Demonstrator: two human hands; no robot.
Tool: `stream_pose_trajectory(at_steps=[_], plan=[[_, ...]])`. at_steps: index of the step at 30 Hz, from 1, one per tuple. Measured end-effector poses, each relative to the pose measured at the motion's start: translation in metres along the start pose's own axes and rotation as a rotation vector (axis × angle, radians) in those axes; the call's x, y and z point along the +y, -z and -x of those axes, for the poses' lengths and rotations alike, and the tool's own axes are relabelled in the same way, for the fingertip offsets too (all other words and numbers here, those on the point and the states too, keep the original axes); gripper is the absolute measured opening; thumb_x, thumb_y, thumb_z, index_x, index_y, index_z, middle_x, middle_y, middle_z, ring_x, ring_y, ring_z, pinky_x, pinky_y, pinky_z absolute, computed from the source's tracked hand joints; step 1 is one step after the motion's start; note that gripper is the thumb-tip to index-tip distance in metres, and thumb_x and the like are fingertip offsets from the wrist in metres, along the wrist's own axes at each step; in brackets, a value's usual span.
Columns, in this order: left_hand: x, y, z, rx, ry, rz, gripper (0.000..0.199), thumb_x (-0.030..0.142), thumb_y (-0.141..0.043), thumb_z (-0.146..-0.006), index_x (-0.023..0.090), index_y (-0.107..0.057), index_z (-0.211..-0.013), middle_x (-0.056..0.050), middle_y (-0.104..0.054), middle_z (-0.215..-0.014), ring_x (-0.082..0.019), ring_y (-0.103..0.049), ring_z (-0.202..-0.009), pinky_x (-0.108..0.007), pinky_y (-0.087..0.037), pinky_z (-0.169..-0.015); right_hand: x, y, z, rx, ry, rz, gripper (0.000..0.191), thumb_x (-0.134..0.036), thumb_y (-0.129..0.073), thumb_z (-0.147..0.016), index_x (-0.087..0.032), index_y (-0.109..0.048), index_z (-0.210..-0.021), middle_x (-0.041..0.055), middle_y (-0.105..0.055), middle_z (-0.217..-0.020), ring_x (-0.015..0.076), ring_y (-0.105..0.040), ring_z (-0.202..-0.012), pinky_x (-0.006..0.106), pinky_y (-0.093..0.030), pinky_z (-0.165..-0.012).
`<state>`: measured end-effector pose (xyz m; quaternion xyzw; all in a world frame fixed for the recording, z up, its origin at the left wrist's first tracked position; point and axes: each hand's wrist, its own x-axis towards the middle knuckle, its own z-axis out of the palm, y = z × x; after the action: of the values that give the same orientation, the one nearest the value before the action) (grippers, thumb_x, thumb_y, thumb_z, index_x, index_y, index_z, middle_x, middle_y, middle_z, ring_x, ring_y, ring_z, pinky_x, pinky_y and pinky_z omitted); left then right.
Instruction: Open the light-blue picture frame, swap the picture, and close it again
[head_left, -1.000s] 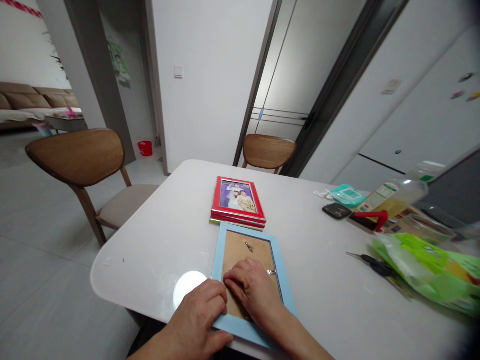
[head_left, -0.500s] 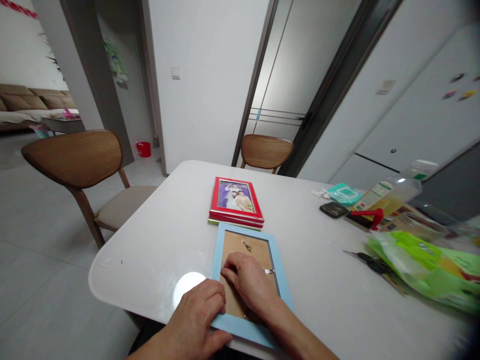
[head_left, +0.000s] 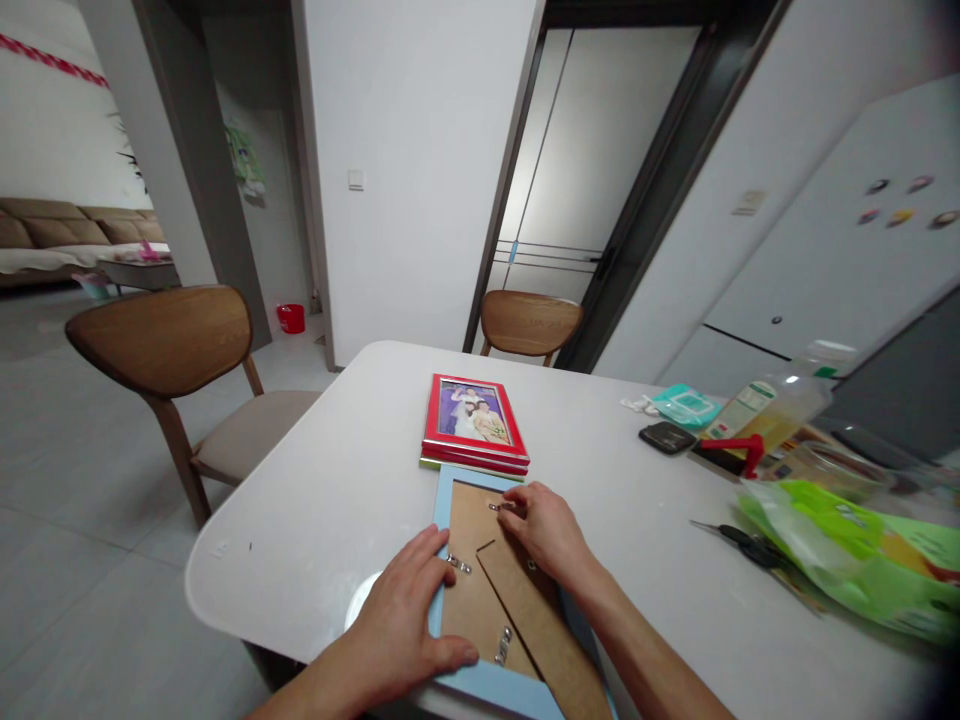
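A light blue picture frame (head_left: 444, 500) lies back side up at the near edge of the table, with a brown backing board (head_left: 469, 600) and small metal clips. My left hand (head_left: 405, 600) rests on the frame's left side, fingers apart, thumb on the lower part. My right hand (head_left: 544, 530) is closed in a pinch at the metal clip near the top of the board; whether it grips the clip is hard to tell. A long brown support flap (head_left: 551, 635) stands out slantwise below it. Just beyond lies a stack of red photo frames (head_left: 476, 415).
On the right of the white table (head_left: 315, 500) are a screwdriver (head_left: 739, 542), a green plastic bag (head_left: 847, 560), a black case (head_left: 667, 437), a wipes pack (head_left: 686, 404) and a bottle (head_left: 780, 400). Wooden chairs (head_left: 172, 340) stand left and beyond.
My right hand has moved from the left side of the board to its top right. My left hand has spread out along the frame's left side. The support flap and more clips now show.
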<state>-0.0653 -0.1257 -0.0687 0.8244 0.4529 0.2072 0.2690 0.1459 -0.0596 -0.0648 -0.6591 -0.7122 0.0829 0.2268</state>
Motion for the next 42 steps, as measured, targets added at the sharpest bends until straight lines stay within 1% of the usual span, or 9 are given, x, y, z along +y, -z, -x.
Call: stream_pose_trajectory(at_steps=[6,13,17,22,27,30,33,38,42], plan=[[-0.006,-0.004,0.0,0.017,-0.034,0.002,0.045,0.031,-0.074,-0.05,0.02,-0.052,-0.088,-0.006,-0.031,-0.131,-0.025,-0.023,-0.121,-0.037,-0.027,-0.097,-0.001,-0.007,-0.003,0.028,0.018,-0.009,0.02,-0.022,-0.044,-0.073,-0.02,-0.063,-0.077,0.0036,-0.064,-0.079,0.0151,-0.057,-0.073,0.022,-0.037,-0.066],[-0.007,-0.005,-0.001,0.01,-0.046,0.015,0.034,0.028,-0.074,-0.052,0.02,-0.051,-0.076,-0.004,-0.034,-0.13,-0.024,-0.02,-0.123,-0.035,-0.028,-0.096,-0.001,-0.018,-0.012,0.091,-0.035,-0.014,0.015,-0.024,-0.045,-0.072,-0.019,-0.06,-0.076,0.0012,-0.064,-0.072,0.0139,-0.056,-0.065,0.022,-0.037,-0.06],[-0.007,-0.005,-0.002,0.0,-0.053,0.015,0.034,0.027,-0.075,-0.051,0.02,-0.051,-0.074,-0.003,-0.033,-0.131,-0.023,-0.018,-0.124,-0.035,-0.027,-0.097,-0.005,-0.021,-0.015,0.087,-0.043,0.017,0.018,-0.023,-0.046,-0.072,-0.019,-0.063,-0.068,0.0045,-0.065,-0.073,0.0168,-0.057,-0.069,0.024,-0.037,-0.063],[-0.006,-0.003,-0.002,-0.013,-0.05,0.028,0.031,0.026,-0.075,-0.052,0.019,-0.052,-0.072,-0.006,-0.033,-0.131,-0.025,-0.017,-0.124,-0.036,-0.027,-0.096,-0.014,-0.025,-0.017,0.061,0.0,0.01,0.019,-0.022,-0.045,-0.074,-0.02,-0.064,-0.073,0.0023,-0.065,-0.074,0.0146,-0.057,-0.071,0.022,-0.037,-0.066],[-0.003,-0.002,0.0,-0.022,-0.064,0.019,0.027,0.026,-0.074,-0.054,0.018,-0.054,-0.07,-0.006,-0.033,-0.13,-0.025,-0.016,-0.124,-0.038,-0.027,-0.095,-0.016,-0.027,-0.019,0.058,-0.002,0.016,0.016,-0.022,-0.047,-0.072,-0.018,-0.061,-0.066,0.0039,-0.063,-0.072,0.0151,-0.055,-0.07,0.023,-0.036,-0.064],[0.0,-0.003,0.001,-0.03,-0.076,0.008,0.02,0.024,-0.072,-0.057,0.018,-0.055,-0.066,-0.005,-0.037,-0.128,-0.024,-0.015,-0.124,-0.038,-0.025,-0.097,-0.014,-0.029,-0.022,0.075,-0.026,0.015,0.012,-0.023,-0.048,-0.072,-0.018,-0.058,-0.066,0.0039,-0.06,-0.071,0.0152,-0.053,-0.068,0.023,-0.035,-0.063],[0.005,-0.004,0.003,-0.028,-0.115,0.013,0.012,0.019,-0.067,-0.061,0.018,-0.055,-0.063,-0.004,-0.046,-0.121,-0.023,-0.024,-0.121,-0.037,-0.023,-0.098,-0.012,-0.031,-0.025,0.095,-0.053,0.007,0.008,-0.024,-0.049,-0.07,-0.018,-0.054,-0.068,0.0031,-0.058,-0.07,0.015,-0.051,-0.066,0.023,-0.034,-0.059],[0.005,-0.003,0.005,-0.02,-0.131,-0.027,0.016,0.019,-0.071,-0.057,0.018,-0.056,-0.063,-0.004,-0.051,-0.116,-0.024,-0.03,-0.118,-0.036,-0.026,-0.098,-0.014,-0.031,-0.031,0.128,-0.069,-0.025,0.009,-0.023,-0.051,-0.067,-0.018,-0.051,-0.06,0.0031,-0.058,-0.067,0.015,-0.051,-0.064,0.023,-0.033,-0.059],[0.006,-0.001,0.006,-0.036,-0.148,-0.099,0.027,0.033,-0.074,-0.055,0.018,-0.057,-0.069,-0.007,-0.048,-0.119,-0.031,-0.028,-0.119,-0.043,-0.029,-0.095,-0.01,-0.022,-0.028,0.153,-0.071,-0.085,0.02,-0.029,-0.045,-0.073,-0.018,-0.052,-0.057,0.0016,-0.059,-0.06,0.0139,-0.053,-0.058,0.022,-0.035,-0.054]])
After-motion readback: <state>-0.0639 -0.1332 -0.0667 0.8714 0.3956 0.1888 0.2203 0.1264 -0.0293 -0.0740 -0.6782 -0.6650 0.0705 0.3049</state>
